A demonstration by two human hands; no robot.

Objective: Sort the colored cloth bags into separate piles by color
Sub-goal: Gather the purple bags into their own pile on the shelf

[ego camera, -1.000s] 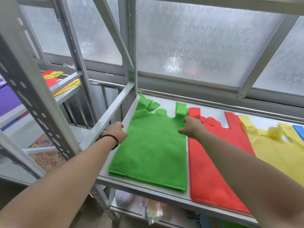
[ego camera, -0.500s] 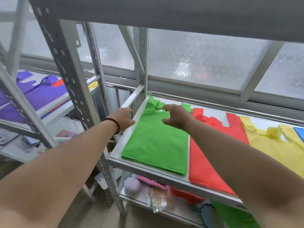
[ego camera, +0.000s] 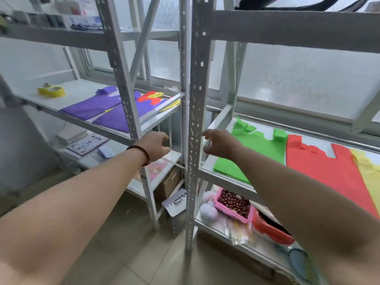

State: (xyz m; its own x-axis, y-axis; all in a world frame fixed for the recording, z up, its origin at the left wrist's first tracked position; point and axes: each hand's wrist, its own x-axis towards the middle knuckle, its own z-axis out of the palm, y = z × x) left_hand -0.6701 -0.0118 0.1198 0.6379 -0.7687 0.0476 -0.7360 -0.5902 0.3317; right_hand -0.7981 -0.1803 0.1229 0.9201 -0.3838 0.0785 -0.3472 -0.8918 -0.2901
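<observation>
A green bag (ego camera: 261,147) lies flat at the left end of the right shelf (ego camera: 207,163), with a red bag (ego camera: 320,165) and a yellow bag (ego camera: 370,171) beside it. On the left shelf (ego camera: 82,89) lie purple bags (ego camera: 96,108), with red and yellow bags (ego camera: 153,97) showing behind a post. My left hand (ego camera: 157,144) hovers in the gap between the two shelf units, fingers loosely curled, holding nothing. My right hand (ego camera: 219,142) hangs at the left edge of the green bag, fingers spread and empty.
Perforated metal posts (ego camera: 195,120) stand between my hands. A yellow tape roll (ego camera: 51,91) sits on the left shelf. Lower shelves hold papers (ego camera: 86,142), a cardboard box (ego camera: 169,183), a pink tray of red beans (ego camera: 234,203) and a red pouch (ego camera: 271,227). Frosted windows lie behind.
Both hands have left the green bag and moved left toward the gap between the shelf units. The view has swung left and down, revealing the left shelf with purple bags.
</observation>
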